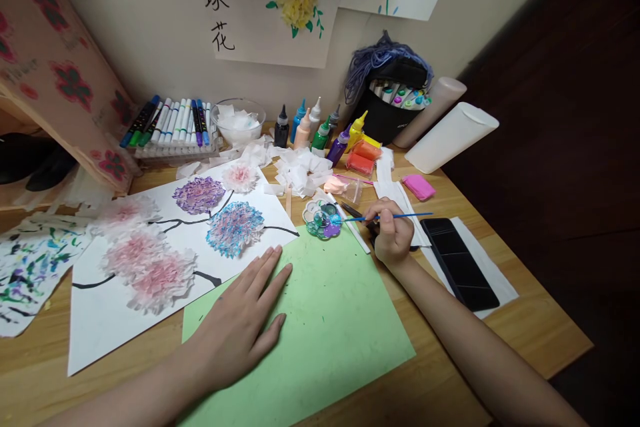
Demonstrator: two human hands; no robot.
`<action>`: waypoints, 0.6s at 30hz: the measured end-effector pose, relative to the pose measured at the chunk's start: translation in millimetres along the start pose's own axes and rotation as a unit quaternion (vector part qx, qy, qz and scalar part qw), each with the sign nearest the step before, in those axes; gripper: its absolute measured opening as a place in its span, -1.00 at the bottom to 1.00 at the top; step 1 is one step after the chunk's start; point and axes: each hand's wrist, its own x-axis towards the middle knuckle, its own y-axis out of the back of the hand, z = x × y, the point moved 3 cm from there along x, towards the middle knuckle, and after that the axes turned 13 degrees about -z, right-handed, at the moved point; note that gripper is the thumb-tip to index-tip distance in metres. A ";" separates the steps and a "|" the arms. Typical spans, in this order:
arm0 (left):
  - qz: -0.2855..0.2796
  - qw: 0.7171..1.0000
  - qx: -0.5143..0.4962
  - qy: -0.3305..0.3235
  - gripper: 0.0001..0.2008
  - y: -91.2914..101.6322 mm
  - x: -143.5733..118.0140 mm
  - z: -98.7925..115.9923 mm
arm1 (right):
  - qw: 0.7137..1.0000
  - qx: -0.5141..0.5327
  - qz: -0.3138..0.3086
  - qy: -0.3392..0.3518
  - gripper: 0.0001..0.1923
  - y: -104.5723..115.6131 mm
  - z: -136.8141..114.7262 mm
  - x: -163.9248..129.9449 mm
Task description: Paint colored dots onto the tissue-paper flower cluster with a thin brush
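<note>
My right hand (393,230) pinches a thin blue paintbrush (417,215), its tip in a flower-shaped paint palette (313,212) smeared with purple, green and teal. Fingers spread, my left hand (245,323) lies flat on a light green sheet (345,320), near the edge of a white paper (100,327). On that paper, black painted branches carry ruffled paper flowers: a blue-tipped one (235,228), a purple one (199,195) and several pink-white ones, among them a large flower (163,279).
Paint bottles (320,133), a glass bowl (240,121) of white paper pieces and a marker rack (173,123) line the wall. At right lie a phone (459,261), a pink clay pack (419,187) and a white bottle (450,137). Paint-stained paper (37,267) sits far left.
</note>
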 end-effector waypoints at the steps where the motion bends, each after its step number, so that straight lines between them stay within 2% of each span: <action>1: -0.001 1.000 0.004 0.000 -0.42 0.0 0.1 0.1 | 1.000 0.001 -0.002 -0.001 -0.65 0.0 0.2 0.0; 10: 0.006 1.000 0.021 -0.002 -0.43 0.3 1.6 0.8 | 0.999 0.024 0.022 -0.011 -0.66 -0.2 2.8 -1.0; 18: 0.010 1.000 0.004 -0.007 -0.42 0.7 1.5 0.8 | 0.991 0.081 0.097 -0.034 -0.69 1.4 -14.5 0.8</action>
